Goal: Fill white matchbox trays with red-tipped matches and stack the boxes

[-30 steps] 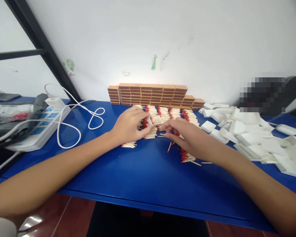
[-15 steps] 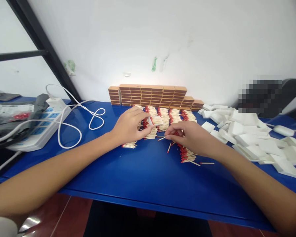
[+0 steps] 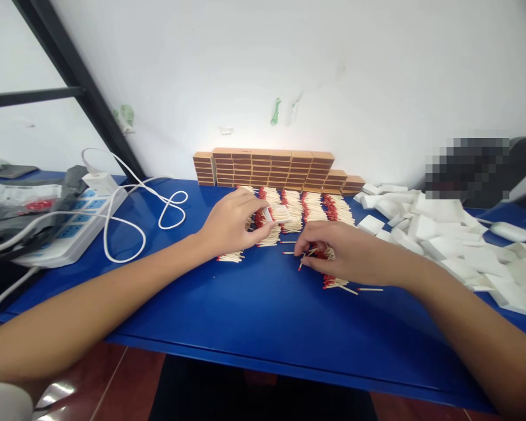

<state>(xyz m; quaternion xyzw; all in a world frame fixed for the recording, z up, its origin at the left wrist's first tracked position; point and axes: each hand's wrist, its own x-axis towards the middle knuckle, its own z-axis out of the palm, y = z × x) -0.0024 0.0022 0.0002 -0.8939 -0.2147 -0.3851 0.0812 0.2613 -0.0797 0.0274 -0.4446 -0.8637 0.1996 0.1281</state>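
Between the thumb and fingers of my left hand (image 3: 230, 221) is a small white matchbox tray (image 3: 278, 214) with matches lying in it. It is held above the rows of red-headed matches (image 3: 292, 206) on the blue table. My right hand (image 3: 339, 248) is low over a loose pile of matches (image 3: 333, 282). Its thumb and index finger are apart, around a few scattered matches at the pile's left side. One loose match (image 3: 301, 263) lies by the thumb tip. My palm hides part of the pile.
Brown matchboxes (image 3: 271, 169) are stacked against the wall. At the right lies a heap of white empty trays (image 3: 447, 234). A white power strip (image 3: 76, 225) with a looping white cable (image 3: 144, 228) and a grey plastic bag (image 3: 21, 199) are at the left. The table's front edge (image 3: 263, 365) is near me.
My right hand has shifted slightly down, and its thumb and index finger have parted from a pinch. A match now lies left of the fingertips. My left hand stays with the tray.
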